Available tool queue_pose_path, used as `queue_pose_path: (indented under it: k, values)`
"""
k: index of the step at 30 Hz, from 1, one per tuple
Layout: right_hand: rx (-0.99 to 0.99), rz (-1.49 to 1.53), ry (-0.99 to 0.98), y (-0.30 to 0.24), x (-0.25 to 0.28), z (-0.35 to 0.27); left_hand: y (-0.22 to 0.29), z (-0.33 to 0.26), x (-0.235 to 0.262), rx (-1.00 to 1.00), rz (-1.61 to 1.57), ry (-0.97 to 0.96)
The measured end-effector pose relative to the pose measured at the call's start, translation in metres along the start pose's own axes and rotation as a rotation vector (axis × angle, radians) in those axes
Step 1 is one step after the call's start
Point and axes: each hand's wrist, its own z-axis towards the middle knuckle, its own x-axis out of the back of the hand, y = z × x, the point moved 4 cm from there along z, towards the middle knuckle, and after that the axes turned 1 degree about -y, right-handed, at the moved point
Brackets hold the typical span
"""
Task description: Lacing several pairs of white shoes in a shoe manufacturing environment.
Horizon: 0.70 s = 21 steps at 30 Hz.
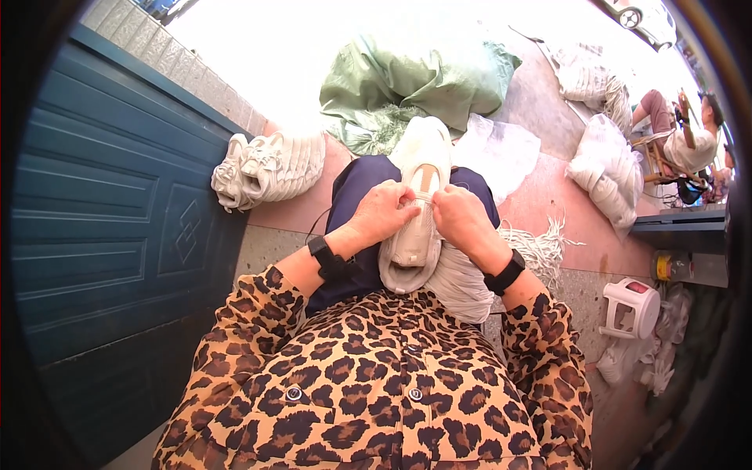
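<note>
A white shoe (pixel 413 243) lies across my lap, its toe pointing away from me and its heel opening near my belly. At the left edge of its lacing area, my left hand (pixel 384 211) is closed in a pinch. My right hand (pixel 464 219) pinches at the opposite edge. A thin white shoelace (pixel 424 196) runs across the shoe between my fingertips; its ends are hidden by the fingers. Against my right thigh rests a thick bundle of white laces (pixel 458 286), its loose ends (pixel 540 247) fanning out to the right.
Several white shoes (pixel 282 168) stand nested in a row beside the blue door (pixel 94 196). Ahead lies a large green sack (pixel 415 78), with a clear plastic sheet (pixel 501 153) beside it. White bags (pixel 607 172) and a white stool (pixel 630 309) are to the right. A person (pixel 689 149) sits farther off.
</note>
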Motion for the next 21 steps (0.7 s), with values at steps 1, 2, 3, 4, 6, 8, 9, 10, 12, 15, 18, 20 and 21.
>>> queue_pose_path:
  k: [1, 2, 3, 4, 6, 8, 9, 10, 12, 15, 18, 20, 21]
  values:
    - [0.034, -0.042, -0.019, -0.003, 0.0, 0.002, 0.0, 0.0, 0.0, -0.011, -0.011, 0.0]
    - [0.06, -0.086, -0.056, -0.004, -0.001, 0.004, 0.0, -0.001, -0.001, 0.0, -0.012, 0.001]
    - [0.067, -0.083, -0.041, -0.005, -0.001, 0.006, -0.001, -0.001, -0.001, -0.008, -0.022, 0.011]
    - [0.049, -0.073, -0.077, -0.004, -0.002, 0.007, 0.0, -0.002, -0.001, -0.031, -0.031, 0.037]
    - [0.03, -0.061, -0.114, -0.002, -0.003, 0.009, 0.0, -0.003, -0.002, -0.028, -0.034, 0.047]
    - [-0.113, 0.312, -0.049, 0.006, -0.002, 0.008, 0.0, -0.004, -0.001, -0.044, -0.037, 0.078]
    - [-0.086, 0.321, -0.075, 0.005, -0.004, 0.007, 0.0, -0.005, -0.002, -0.055, -0.015, 0.073]
    - [-0.105, 0.304, -0.03, 0.005, -0.004, 0.005, 0.0, -0.005, -0.002, -0.071, 0.013, 0.077]
    - [-0.129, 0.231, 0.024, 0.006, -0.004, 0.003, -0.001, -0.005, -0.003, -0.068, 0.003, 0.071]
    - [-0.148, 0.172, 0.045, 0.006, -0.004, 0.001, -0.002, -0.005, -0.003, -0.074, -0.012, 0.081]
    - [-0.137, 0.139, 0.039, 0.005, -0.004, 0.0, -0.003, -0.006, -0.004, -0.081, -0.029, 0.095]
    - [-0.146, 0.144, 0.018, 0.004, -0.004, 0.0, -0.003, -0.006, -0.004, -0.091, -0.035, 0.104]
    - [-0.149, 0.155, 0.011, 0.003, -0.005, 0.0, -0.003, -0.006, -0.004, -0.1, -0.029, 0.11]
